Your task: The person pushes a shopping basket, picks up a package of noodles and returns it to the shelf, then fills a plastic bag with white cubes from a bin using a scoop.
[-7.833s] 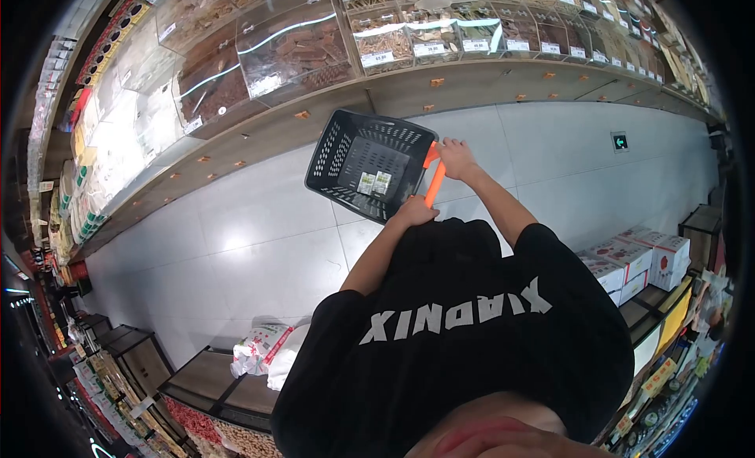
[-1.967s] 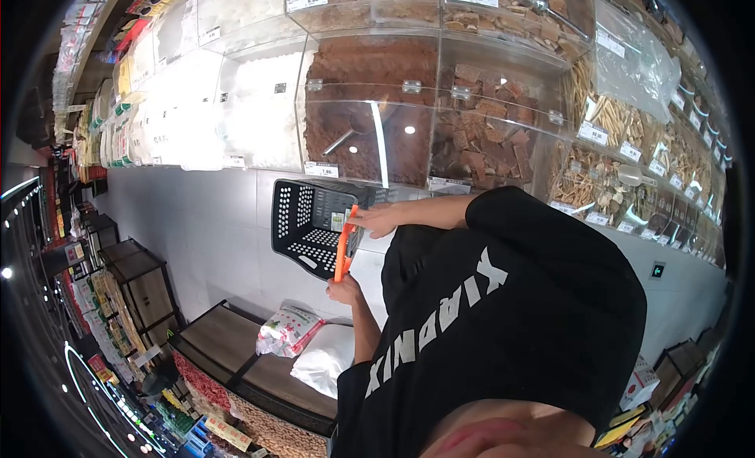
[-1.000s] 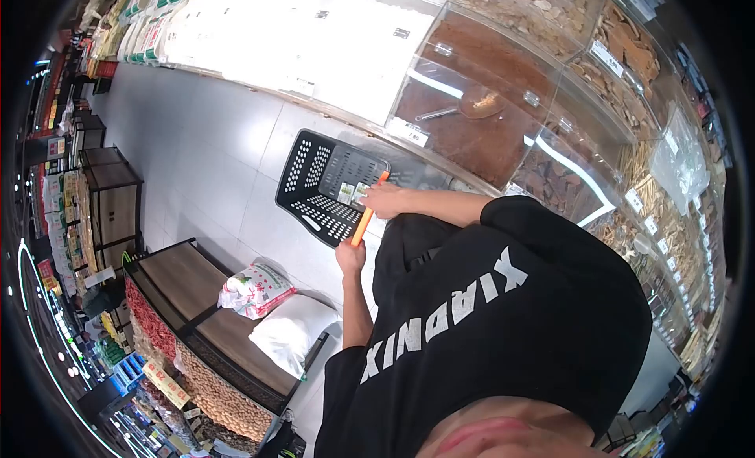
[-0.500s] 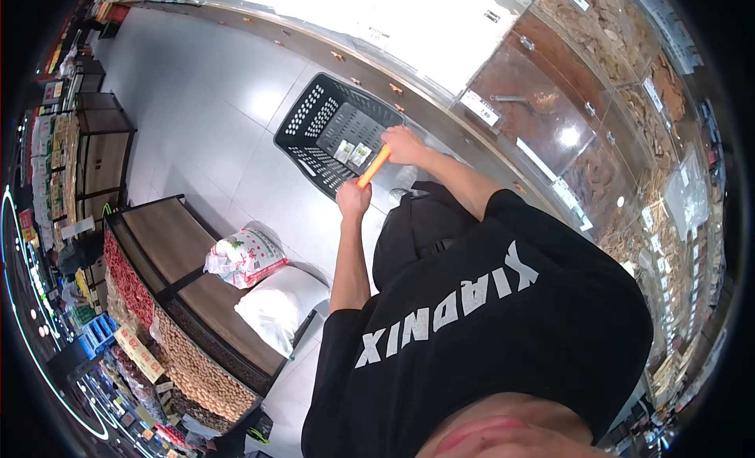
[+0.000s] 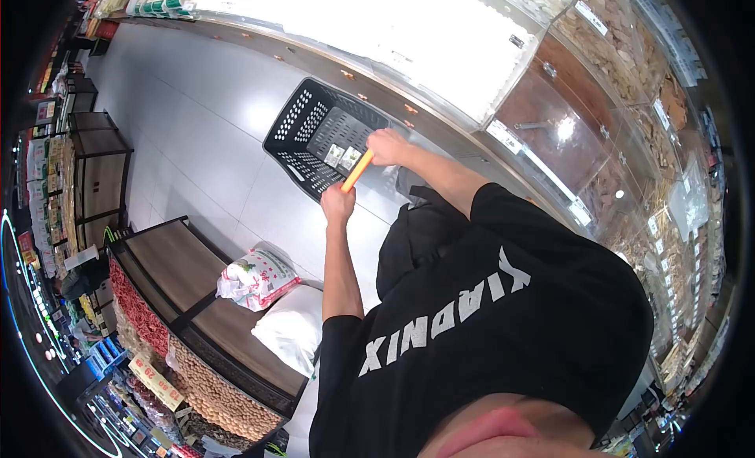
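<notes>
My left hand is wrapped round the lower end of an orange handle. The upper end of the same handle is in the closed fingers of my right hand. Beyond the handle is a dark grey perforated shopping basket. Two small packs with white and green labels, one of them a labelled pack, lie inside it near the handle. How the handle joins the basket is hidden by my hands.
To the left stands a wooden display stand with nuts and red dried goods. Beside it on the floor are a red-and-white bag and a white sack. Clear-lidded bins line the right. More shelving is farther left.
The basket and both hands have shifted slightly left in view, with the grip on the handle unchanged. The bags and stand appear a little lower and farther right.
</notes>
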A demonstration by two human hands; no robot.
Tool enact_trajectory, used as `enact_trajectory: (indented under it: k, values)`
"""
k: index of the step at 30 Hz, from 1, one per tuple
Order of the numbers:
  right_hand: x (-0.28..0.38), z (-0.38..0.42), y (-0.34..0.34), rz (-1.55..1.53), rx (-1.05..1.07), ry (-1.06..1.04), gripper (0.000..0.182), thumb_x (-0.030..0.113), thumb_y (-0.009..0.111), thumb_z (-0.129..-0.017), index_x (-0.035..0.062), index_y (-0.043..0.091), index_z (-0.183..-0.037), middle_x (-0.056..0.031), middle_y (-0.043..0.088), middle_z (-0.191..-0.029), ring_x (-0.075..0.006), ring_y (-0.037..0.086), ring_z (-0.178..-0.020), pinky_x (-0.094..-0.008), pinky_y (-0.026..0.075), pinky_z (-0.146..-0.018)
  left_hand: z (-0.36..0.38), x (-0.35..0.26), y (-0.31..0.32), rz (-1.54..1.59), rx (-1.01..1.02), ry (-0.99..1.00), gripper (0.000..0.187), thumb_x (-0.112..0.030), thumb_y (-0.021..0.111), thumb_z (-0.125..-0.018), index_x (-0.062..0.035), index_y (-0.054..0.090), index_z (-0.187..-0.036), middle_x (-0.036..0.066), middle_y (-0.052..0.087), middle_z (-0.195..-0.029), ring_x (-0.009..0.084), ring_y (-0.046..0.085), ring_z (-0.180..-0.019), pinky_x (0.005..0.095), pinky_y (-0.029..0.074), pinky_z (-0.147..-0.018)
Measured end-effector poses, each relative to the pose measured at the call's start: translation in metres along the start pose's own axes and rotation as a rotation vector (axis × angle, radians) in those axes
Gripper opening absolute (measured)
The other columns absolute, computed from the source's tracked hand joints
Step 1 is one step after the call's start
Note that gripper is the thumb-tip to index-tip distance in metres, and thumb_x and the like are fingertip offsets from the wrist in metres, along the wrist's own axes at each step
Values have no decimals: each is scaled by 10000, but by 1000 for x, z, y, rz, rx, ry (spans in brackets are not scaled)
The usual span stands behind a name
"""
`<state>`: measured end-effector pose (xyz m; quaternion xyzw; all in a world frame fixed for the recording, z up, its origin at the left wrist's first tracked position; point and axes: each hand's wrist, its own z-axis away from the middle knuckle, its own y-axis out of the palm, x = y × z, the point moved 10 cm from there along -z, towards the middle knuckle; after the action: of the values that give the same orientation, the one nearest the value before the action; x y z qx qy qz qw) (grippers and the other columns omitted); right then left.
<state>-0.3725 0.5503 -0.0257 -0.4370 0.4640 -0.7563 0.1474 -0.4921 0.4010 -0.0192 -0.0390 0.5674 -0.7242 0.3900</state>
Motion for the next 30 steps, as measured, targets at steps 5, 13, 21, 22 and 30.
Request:
enact_trajectory:
  k: [5,13,21,22,30]
  values:
    - [10,-62,-2,-1,55,16,148,175,679,-676,46,716,-739,-175,697,-792,-372,688,-839,-453,555,-752,-52,18,-31,32,24,-23,244,-262,656,-800,-80,758,-926,230,701,-840,409,678,-848,486,532,-808]
    - [16,-134,-22,-184,-116,10,306,136,623,-781,12,617,-1061,-220,658,-1085,-382,620,-1100,-493,509,-933,-157,80,-62,-133,164,-195,424,-408,697,-816,-25,752,-989,247,712,-1006,393,684,-997,458,541,-883]
    - [-149,9,64,-221,370,552,355,227,615,-777,-12,688,-1030,-288,675,-1044,-415,667,-993,-523,525,-860,-239,92,-92,-117,287,-17,386,-349,680,-821,-13,734,-1003,274,696,-971,425,675,-961,476,537,-857]
    - [-184,46,80,-192,267,640,386,237,625,-780,-29,682,-1054,-293,673,-1071,-415,663,-1021,-501,526,-885,-247,91,-94,-105,310,22,384,-348,672,-827,-12,732,-1004,276,694,-970,430,672,-960,478,537,-855]
    - [-225,274,93,-360,-89,1341,447,287,628,-833,-87,647,-1077,-302,681,-1047,-399,663,-1047,-470,531,-889,-256,48,-120,-76,495,282,472,-338,730,-838,-19,655,-1177,239,686,-1080,378,657,-1042,446,514,-893]
